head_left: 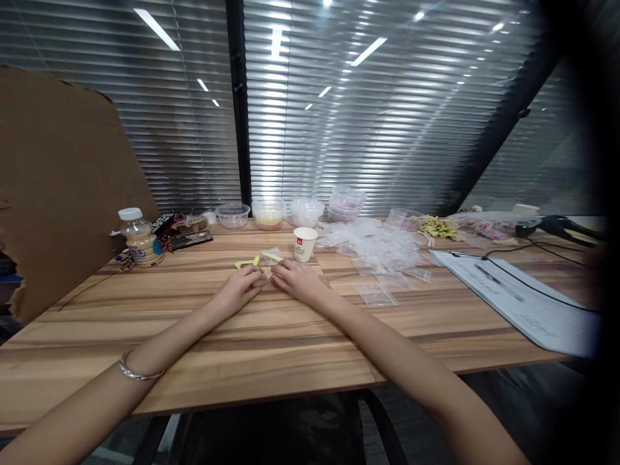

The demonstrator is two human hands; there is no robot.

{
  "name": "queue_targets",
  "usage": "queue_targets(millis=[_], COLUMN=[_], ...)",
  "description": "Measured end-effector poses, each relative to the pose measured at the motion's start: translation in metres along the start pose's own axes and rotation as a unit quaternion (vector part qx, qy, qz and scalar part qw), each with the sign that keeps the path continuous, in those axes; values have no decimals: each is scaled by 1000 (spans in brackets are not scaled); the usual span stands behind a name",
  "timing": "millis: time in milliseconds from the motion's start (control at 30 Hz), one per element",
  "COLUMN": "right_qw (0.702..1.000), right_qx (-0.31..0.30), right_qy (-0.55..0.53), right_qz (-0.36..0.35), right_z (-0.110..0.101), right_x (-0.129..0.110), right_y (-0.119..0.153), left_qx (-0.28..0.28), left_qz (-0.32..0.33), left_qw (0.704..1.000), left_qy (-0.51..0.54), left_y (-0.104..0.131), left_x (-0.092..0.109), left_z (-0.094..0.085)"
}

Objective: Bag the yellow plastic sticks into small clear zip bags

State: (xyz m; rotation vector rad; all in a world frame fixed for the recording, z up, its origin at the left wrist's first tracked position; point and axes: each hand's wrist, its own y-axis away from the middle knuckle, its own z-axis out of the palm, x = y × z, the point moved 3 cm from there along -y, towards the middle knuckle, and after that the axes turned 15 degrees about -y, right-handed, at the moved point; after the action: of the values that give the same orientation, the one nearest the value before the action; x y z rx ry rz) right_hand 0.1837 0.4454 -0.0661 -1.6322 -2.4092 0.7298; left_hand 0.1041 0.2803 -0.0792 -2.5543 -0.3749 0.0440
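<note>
Standing at the left of the frame, a white-capped bottle [140, 239] sits beside a cardboard panel [58, 168], with a dark flat case [192, 239] to its right. Near the middle, a bent yellow piece [247, 263] lies just above the left hand [242, 284], its longer run roughly left to right; that hand is the nearer one. The left hand has its fingers curled inward, tips at a small pale, see-through piece [265, 277] between the two hands; whether they pinch it cannot be told. Just above that gap, a second yellow strip [274, 256] lies at a small clear bag [269, 252], slanting from upper left down toward the right hand [298, 278], which is nearer to it. The right hand is partly closed, palm down, fingertips also beside the pale piece, its grip too small to make out. Right of the strip, a paper cup [305, 245] stands upright behind the right hand. Further right spread loose clear bags [382, 248], then a yellowish heap [438, 227] and, at the right, a clipboard [513, 300] slanting down toward the lower right.
</note>
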Motion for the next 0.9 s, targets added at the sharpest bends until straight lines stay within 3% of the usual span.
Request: queue_targets(millis=[433,700,900], right_qw=[1000,1000,999], right_qx=[-6,-6,5], right_qy=[-13,-29,-42], right_qz=[8,2,-5], right_z=[-2,0,-2], right_x=[-1,1,-1], right_y=[0,0,1], left_qx=[20,23,3], left_qz=[40,3,-62], left_qw=[997,1000,998], left_qy=[-56,-20,6], left_y=[1,1,1], left_x=[9,9,4], left_z=[-12,-14,-13])
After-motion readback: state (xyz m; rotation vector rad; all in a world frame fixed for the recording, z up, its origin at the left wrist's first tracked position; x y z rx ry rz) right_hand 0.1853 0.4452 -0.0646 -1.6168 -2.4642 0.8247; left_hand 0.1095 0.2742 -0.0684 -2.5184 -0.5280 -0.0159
